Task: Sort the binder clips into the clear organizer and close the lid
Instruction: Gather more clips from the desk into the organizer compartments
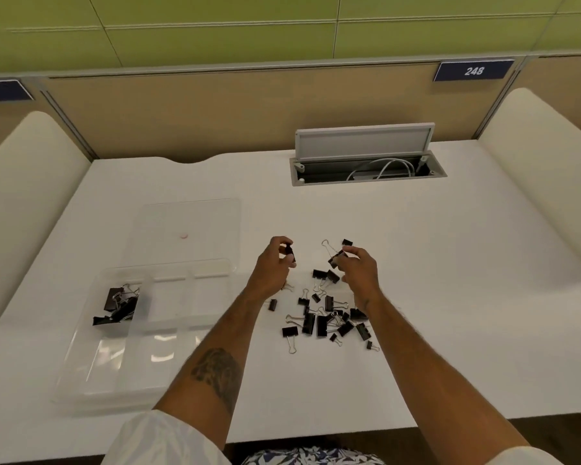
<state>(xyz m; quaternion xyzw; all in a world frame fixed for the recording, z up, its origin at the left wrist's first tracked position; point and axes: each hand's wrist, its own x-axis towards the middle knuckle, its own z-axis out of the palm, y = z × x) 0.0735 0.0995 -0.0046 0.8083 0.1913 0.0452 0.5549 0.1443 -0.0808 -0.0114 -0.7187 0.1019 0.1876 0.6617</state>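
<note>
Head view: left hand (272,266) pinches a clip (289,252), right hand (359,273) pinches another clip (336,258). Loose clips (329,320) piled on worktop (450,263); a few in organizer (141,391) far-left bin, lid (188,223) open. Likely light, stiff; grab black body, wire handles snag.

Soft even light, slight blur, edges bowed.

Black binder clips (329,317) with silver wire handles lie on a white desk (450,263) by a clear organizer (114,380), under green wall panels (215,28).
</note>
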